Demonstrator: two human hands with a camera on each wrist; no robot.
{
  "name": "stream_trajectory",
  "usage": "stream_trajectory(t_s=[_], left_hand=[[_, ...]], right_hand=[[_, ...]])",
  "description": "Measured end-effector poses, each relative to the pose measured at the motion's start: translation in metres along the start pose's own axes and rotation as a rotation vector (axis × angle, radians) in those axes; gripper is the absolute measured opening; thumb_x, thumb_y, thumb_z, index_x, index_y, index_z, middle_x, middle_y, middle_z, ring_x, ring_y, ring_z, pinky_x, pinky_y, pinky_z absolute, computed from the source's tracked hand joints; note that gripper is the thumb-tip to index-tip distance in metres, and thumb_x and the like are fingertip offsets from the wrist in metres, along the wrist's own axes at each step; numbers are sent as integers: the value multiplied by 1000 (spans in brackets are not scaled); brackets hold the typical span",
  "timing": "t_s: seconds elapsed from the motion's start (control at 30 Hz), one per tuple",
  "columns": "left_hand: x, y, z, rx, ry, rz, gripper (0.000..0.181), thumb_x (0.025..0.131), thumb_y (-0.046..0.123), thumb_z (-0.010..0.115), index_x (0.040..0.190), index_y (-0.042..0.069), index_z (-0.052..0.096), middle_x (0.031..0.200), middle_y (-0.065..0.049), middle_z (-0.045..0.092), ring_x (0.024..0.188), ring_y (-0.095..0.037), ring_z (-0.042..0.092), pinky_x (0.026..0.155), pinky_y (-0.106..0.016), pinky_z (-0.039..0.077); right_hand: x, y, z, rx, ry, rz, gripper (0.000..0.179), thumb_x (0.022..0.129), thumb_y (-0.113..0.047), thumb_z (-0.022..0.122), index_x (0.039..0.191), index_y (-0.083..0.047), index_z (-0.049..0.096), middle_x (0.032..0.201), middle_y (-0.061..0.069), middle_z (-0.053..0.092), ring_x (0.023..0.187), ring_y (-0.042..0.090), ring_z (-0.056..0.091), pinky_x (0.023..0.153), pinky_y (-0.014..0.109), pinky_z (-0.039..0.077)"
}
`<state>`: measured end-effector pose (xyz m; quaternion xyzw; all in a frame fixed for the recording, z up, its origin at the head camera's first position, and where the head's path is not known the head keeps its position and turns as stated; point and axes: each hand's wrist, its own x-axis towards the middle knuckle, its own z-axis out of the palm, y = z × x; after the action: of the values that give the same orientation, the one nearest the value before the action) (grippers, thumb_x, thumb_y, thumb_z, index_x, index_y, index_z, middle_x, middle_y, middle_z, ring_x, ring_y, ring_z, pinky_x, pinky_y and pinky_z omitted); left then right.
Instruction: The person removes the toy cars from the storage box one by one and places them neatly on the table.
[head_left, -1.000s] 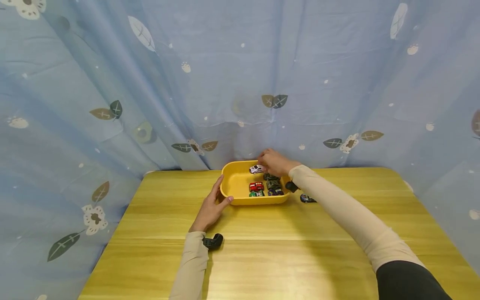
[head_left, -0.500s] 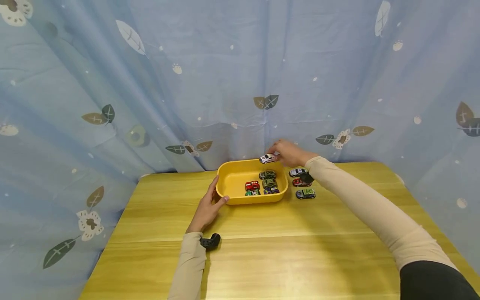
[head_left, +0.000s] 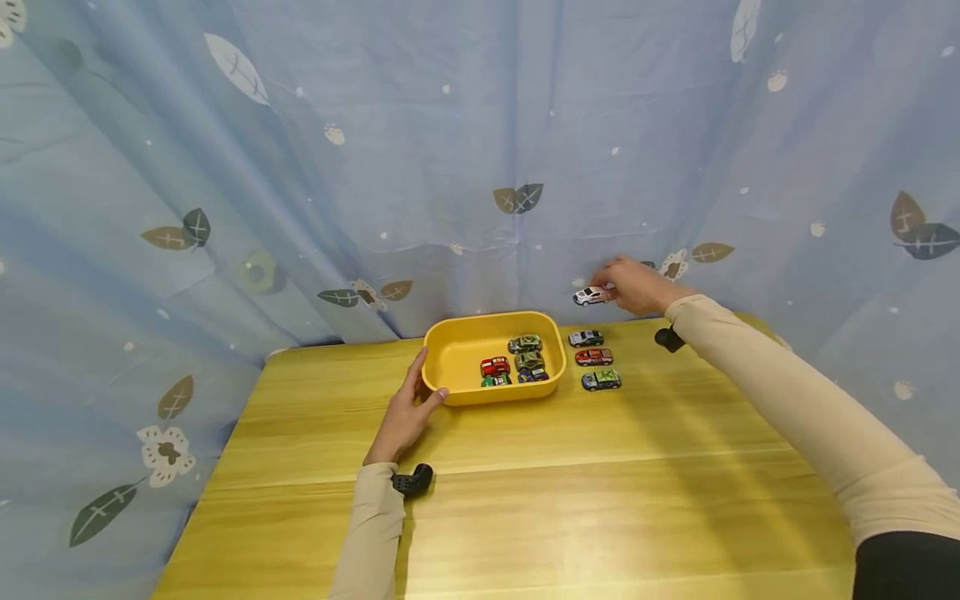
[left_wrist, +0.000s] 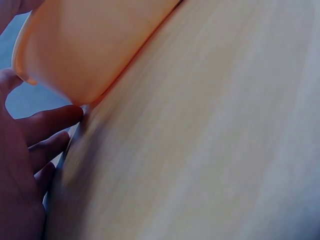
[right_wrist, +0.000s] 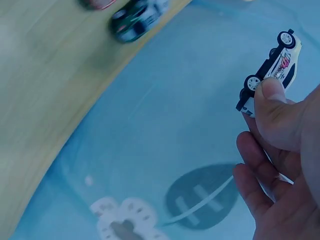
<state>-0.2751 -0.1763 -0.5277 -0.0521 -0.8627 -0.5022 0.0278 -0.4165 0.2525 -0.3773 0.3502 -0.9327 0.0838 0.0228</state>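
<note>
My right hand (head_left: 636,286) pinches a white toy car (head_left: 591,296) between thumb and fingers, raised at the table's back edge. In the right wrist view the car (right_wrist: 274,72) points up at a slant, its side wheels and pink lettering showing. My left hand (head_left: 397,423) holds the left end of a yellow plastic tray (head_left: 453,362), thumb at the front rim and fingers along the side. Inside the tray lie several toy cars, among them a red car (head_left: 495,366), a camouflage car (head_left: 525,343) and a blue car (head_left: 533,375).
Right of the tray, three toy cars stand in a column: a white and green car (head_left: 586,338), a red and orange car (head_left: 594,357) and a green-roofed car (head_left: 602,380). A blue patterned curtain (head_left: 420,167) hangs behind the wooden table (head_left: 525,492).
My right hand has lifted the white toy car out of the tray and carried it right, past the rim. The left hand keeps its place on the tray.
</note>
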Motion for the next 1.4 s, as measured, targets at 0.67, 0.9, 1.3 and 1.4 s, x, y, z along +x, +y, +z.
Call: stream_trajectory(t_s=[0.67, 0.9, 1.3, 1.4], left_hand=[[-4, -6, -6, 3, 0, -19, 84, 104, 37, 69, 170, 43, 17, 174, -11, 32, 155, -38, 41, 127, -57, 33], [-3, -6, -6, 11, -5, -28, 84, 104, 39, 69, 169, 46, 16, 175, -10, 30, 157, -38, 38, 128, -56, 32], [1, -4, -2, 25, -12, -15, 85, 104, 39, 69, 169, 45, 15, 176, -8, 27, 158, -37, 36, 128, -57, 30], [3, -2, -1, 26, -10, -16, 84, 104, 40, 69, 169, 46, 15, 175, -9, 29, 158, -37, 37, 128, -57, 30]], right_hand=[[-45, 39, 42, -71, 23, 21, 16, 89, 11, 70, 94, -1, 79, 92, 14, 77, 87, 33, 68, 86, 54, 59], [-55, 50, 64, -91, 4, 64, 18, 86, 11, 70, 93, -3, 80, 89, 12, 75, 88, 34, 65, 84, 53, 59], [-61, 58, 86, -132, 8, 106, 23, 86, 13, 63, 78, -8, 68, 75, 5, 64, 78, 28, 56, 80, 48, 47], [-62, 60, 87, -125, 18, 119, 21, 88, 12, 63, 81, -6, 70, 78, 7, 65, 81, 30, 57, 81, 49, 48]])
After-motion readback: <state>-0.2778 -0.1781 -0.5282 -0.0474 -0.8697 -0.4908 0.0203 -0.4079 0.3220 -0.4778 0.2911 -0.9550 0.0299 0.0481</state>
